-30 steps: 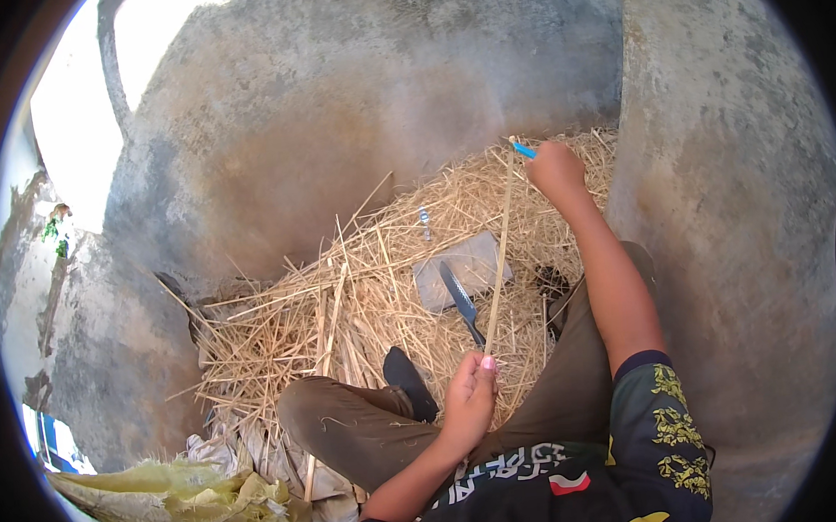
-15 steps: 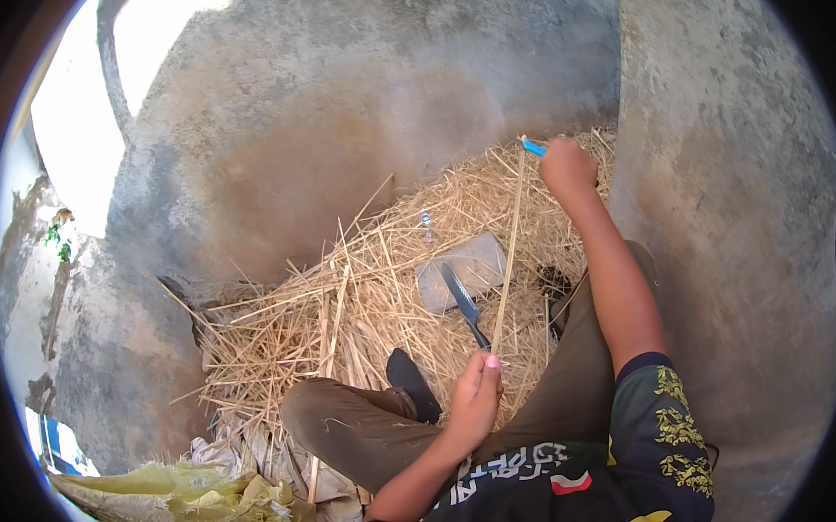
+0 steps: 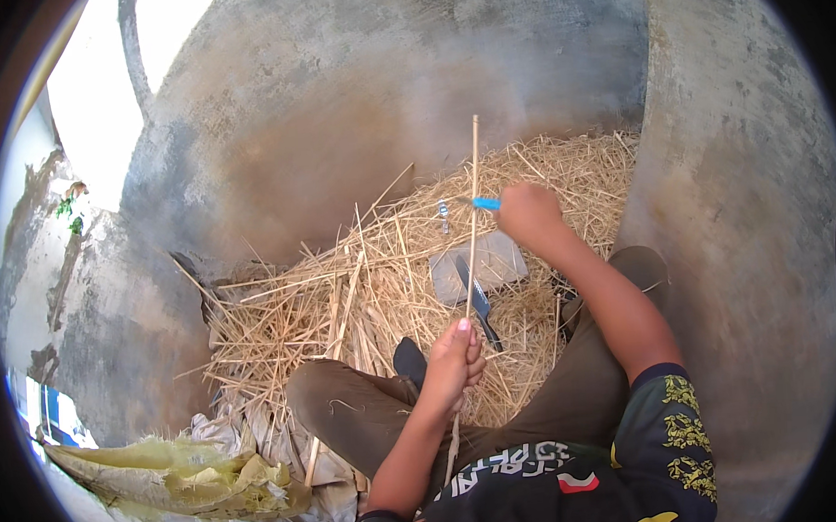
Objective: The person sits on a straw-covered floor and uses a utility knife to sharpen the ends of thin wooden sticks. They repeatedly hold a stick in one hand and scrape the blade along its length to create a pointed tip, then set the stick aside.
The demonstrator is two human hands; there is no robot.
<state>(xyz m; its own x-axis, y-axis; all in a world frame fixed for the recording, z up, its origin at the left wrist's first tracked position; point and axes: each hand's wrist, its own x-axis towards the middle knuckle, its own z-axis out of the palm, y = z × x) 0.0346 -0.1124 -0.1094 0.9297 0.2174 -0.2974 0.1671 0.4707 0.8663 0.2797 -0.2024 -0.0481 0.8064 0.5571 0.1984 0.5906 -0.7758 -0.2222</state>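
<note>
My left hand (image 3: 453, 363) is closed around the lower part of a thin, pale bamboo stick (image 3: 475, 250), which stands nearly upright above my lap. My right hand (image 3: 532, 218) grips a small blue cutter knife (image 3: 486, 203), most of it hidden in my fist. The knife's tip meets the stick partway up, with a length of stick rising above it. Behind the stick, a larger dark-bladed knife (image 3: 481, 304) rests partly on a grey rectangular block (image 3: 501, 260).
Straw-like shavings and split strips (image 3: 291, 325) cover the floor between my crossed legs and the concrete wall (image 3: 339, 116). A small shiny strip (image 3: 444, 216) lies behind the block. Yellowish sacking (image 3: 177, 476) is bunched at the lower left. Another wall (image 3: 738, 204) rises at right.
My right hand and the blue cutter knife have come down and left from the stick's far end to partway along it. The left hand has shifted slightly left and up, and the stick is more upright.
</note>
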